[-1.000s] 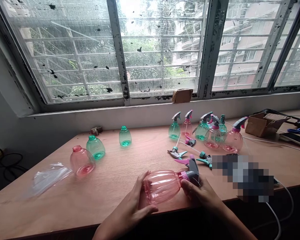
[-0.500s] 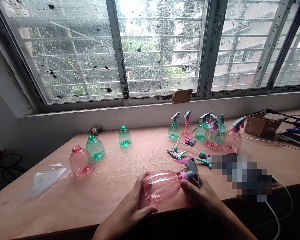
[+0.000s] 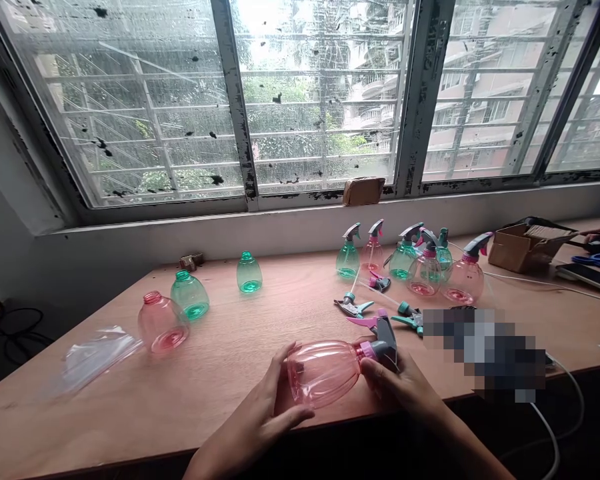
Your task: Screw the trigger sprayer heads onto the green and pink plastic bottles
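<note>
A pink transparent spray bottle (image 3: 323,373) lies on its side above the table's front edge, its grey and pink spray head pointing right. My left hand (image 3: 270,400) is curved round the bottle's base. My right hand (image 3: 393,383) grips the pink collar at the neck, below the trigger. Just beyond lie loose spray heads: a grey and teal one (image 3: 353,307), another with a teal collar (image 3: 409,317) and a pink and grey one (image 3: 380,283). Farther left stand a pink bottle without a head (image 3: 163,325) and two green ones, the nearer (image 3: 190,295) and the farther (image 3: 250,275).
Several bottles with spray heads, including a green one (image 3: 349,261) and a pink one (image 3: 464,280), stand at the back right. A clear plastic bag (image 3: 97,357) lies left. A cardboard box (image 3: 523,247), blue scissors (image 3: 597,260) and white cables are at right; a blurred dark item lies nearer.
Both of my hands and the pink bottle stay almost where they were. At the far right edge, part of another person's hand has come into view near the scissors.
</note>
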`<state>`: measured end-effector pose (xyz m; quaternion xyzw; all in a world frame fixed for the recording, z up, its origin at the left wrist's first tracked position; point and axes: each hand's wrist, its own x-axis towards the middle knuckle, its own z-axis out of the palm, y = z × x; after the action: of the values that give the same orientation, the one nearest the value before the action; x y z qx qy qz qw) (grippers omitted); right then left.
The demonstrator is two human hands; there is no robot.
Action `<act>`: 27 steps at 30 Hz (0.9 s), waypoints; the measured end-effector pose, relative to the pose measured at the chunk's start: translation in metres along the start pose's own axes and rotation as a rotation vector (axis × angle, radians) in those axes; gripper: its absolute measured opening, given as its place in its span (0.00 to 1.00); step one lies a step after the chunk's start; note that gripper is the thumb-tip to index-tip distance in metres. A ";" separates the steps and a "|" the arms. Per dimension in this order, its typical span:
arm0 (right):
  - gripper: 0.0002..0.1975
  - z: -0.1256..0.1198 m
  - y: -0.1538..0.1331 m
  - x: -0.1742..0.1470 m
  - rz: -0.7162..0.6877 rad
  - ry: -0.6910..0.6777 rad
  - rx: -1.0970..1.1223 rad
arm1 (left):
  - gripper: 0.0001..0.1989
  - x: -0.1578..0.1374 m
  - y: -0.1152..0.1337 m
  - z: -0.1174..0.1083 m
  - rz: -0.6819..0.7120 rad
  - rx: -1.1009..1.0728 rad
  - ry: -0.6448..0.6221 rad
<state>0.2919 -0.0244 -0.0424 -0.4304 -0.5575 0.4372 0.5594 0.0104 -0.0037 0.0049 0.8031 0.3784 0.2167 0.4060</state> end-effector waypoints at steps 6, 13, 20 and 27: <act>0.22 0.001 0.000 -0.001 0.021 0.040 0.030 | 0.44 0.000 -0.006 0.002 0.015 0.043 0.015; 0.20 0.000 0.001 0.000 0.024 0.013 0.016 | 0.34 -0.002 -0.003 -0.002 -0.005 0.017 0.018; 0.19 0.000 0.001 -0.001 0.008 0.001 0.013 | 0.48 0.001 -0.003 0.003 -0.005 0.015 0.022; 0.20 -0.001 0.001 0.000 0.003 0.004 -0.009 | 0.39 -0.001 -0.003 0.000 0.021 0.013 0.010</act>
<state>0.2925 -0.0247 -0.0433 -0.4344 -0.5576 0.4346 0.5581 0.0085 -0.0033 0.0027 0.8086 0.3734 0.2225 0.3966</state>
